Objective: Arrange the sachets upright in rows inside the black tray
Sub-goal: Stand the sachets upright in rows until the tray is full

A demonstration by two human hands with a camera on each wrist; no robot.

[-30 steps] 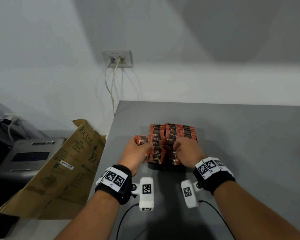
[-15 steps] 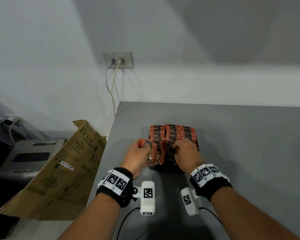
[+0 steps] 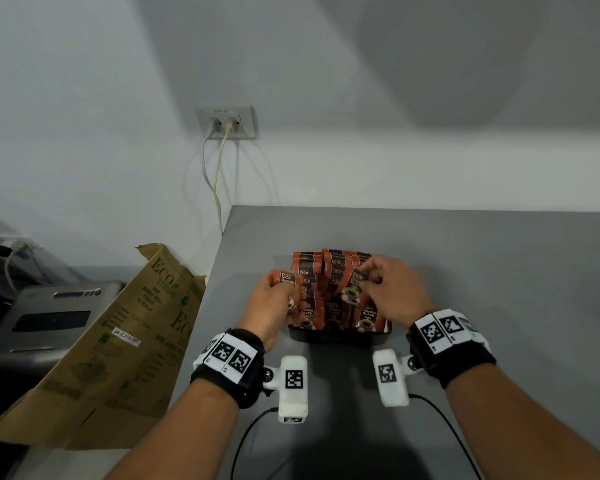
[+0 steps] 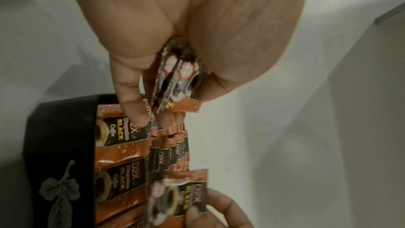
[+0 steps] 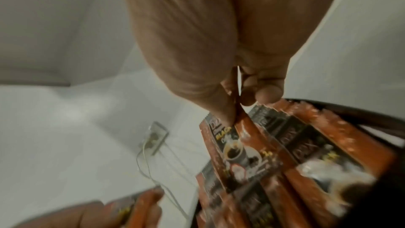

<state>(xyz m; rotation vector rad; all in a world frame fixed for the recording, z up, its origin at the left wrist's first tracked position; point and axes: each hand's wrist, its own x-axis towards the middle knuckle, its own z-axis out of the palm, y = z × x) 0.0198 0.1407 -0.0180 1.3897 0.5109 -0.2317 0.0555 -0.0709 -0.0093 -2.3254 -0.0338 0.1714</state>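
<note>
Currently the grey table [image 3: 465,271] carries the black tray [image 3: 340,337] at centre, packed with upright sachets [image 3: 333,308] in rows, evidently for compact storage. The left hand [image 3: 267,306] grips a spare bundle [image 4: 175,82] beside the tray's left edge as stock. The right hand [image 3: 395,292] pinches one sachet [image 5: 238,152] above the rows, presumably for insertion.

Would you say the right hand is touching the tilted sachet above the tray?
Touching. In the right wrist view, the right hand pinches the sachet's top edge between thumb and fingers, above the rows in the black tray.
</note>
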